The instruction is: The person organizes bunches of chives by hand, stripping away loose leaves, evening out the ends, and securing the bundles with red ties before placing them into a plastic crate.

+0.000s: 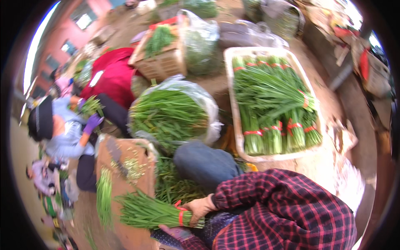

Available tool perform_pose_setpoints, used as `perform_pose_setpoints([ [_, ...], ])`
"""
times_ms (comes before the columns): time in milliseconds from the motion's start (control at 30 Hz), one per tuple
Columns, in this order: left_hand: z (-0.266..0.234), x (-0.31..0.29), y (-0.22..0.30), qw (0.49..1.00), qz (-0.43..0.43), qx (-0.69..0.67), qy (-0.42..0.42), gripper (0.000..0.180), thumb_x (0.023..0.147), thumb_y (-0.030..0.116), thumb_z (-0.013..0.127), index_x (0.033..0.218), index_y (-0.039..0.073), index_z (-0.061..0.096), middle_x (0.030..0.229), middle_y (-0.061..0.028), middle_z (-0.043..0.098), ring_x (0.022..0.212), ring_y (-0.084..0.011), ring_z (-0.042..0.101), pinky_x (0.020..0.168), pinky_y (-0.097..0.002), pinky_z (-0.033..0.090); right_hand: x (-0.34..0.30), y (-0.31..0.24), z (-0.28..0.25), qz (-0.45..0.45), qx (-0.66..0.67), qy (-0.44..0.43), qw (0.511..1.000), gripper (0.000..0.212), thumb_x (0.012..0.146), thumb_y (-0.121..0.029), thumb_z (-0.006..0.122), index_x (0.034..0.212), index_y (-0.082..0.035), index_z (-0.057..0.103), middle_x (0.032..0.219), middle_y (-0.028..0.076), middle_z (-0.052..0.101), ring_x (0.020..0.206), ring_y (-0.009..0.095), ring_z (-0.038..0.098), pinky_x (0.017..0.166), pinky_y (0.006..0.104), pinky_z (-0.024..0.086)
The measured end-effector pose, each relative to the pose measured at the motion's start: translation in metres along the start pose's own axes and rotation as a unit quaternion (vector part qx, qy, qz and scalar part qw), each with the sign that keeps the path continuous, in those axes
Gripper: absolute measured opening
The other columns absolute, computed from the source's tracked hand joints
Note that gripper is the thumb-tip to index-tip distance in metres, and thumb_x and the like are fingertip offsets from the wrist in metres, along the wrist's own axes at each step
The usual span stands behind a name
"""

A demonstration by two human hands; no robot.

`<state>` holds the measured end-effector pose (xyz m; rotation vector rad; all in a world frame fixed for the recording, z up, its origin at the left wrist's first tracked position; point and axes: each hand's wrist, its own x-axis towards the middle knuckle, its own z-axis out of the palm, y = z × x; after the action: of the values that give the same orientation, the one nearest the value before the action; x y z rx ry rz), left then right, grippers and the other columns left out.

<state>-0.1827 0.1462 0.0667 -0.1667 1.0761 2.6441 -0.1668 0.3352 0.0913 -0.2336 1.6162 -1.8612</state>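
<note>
A thick bunch of garlic chives (148, 210), bound with a red band (181, 216) near its pale cut ends, lies over the edge of a brown board (125, 233). From above, my right hand (199, 208) wraps round the bound end. My left hand (178, 233) presses against the underside of the same bunch, its fingers partly hidden. A loose tail of red band sticks up beside my right hand. On the board are a smaller unbound bundle of chives (104, 198), a dark flat blade (113, 151) and scattered trimmings (132, 168).
Loose chives (177, 183) lie beside my bent knee (206, 162). A plastic-lined basket (212, 118) of chives stands beyond. A white crate (230, 100) holds several banded bunches. A co-worker in purple gloves (92, 123) handles greens across the board. A box (160, 66) and plastic bag (200, 41) stand farther off.
</note>
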Motion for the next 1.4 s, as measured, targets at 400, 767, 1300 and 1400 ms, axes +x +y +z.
perform_pose_setpoints([
  [400,0.073,0.063,0.017,0.971,-0.084,0.031,-0.223,0.069,0.089,0.056,0.050,0.132,0.002,0.043,0.120,-0.0186,0.053,0.103,-0.0300,0.055,0.088,-0.0486,0.047,-0.055,-0.067,-0.025,-0.013,-0.111,0.119,0.986,0.082,0.061,-0.043,0.083,0.125,-0.003,0.051,0.110,0.019,0.063,0.105,0.033,0.061,0.087,0.0399,0.049],
  [767,0.133,0.111,-0.007,0.907,-0.149,0.063,-0.389,0.062,0.091,0.052,0.052,0.125,0.001,0.048,0.112,-0.0189,0.057,0.090,-0.0290,0.061,0.076,-0.0478,0.054,-0.319,-0.061,-0.156,0.183,-0.454,0.646,0.586,0.052,0.067,-0.025,0.077,0.112,-0.006,0.059,0.105,0.015,0.060,0.100,0.033,0.059,0.088,0.0400,0.050],
  [1300,0.159,0.100,-0.038,0.933,-0.148,0.086,-0.315,0.067,0.092,0.055,0.047,0.133,0.003,0.039,0.114,-0.0140,0.050,0.095,-0.0225,0.054,0.058,-0.0417,0.053,-0.455,-0.025,-0.236,0.282,-0.249,0.738,0.561,0.056,0.062,-0.030,0.081,0.110,-0.006,0.065,0.097,0.015,0.068,0.092,0.027,0.066,0.083,0.0359,0.049],
  [1400,0.143,0.114,-0.038,0.905,-0.171,0.076,-0.383,0.066,0.092,0.054,0.048,0.131,0.002,0.039,0.119,-0.0151,0.048,0.100,-0.0239,0.054,0.061,-0.0460,0.054,-0.473,-0.036,-0.213,0.159,0.009,0.757,0.634,0.047,0.075,-0.033,0.076,0.109,-0.002,0.065,0.093,0.006,0.067,0.082,0.015,0.060,0.077,0.0283,0.048],
])
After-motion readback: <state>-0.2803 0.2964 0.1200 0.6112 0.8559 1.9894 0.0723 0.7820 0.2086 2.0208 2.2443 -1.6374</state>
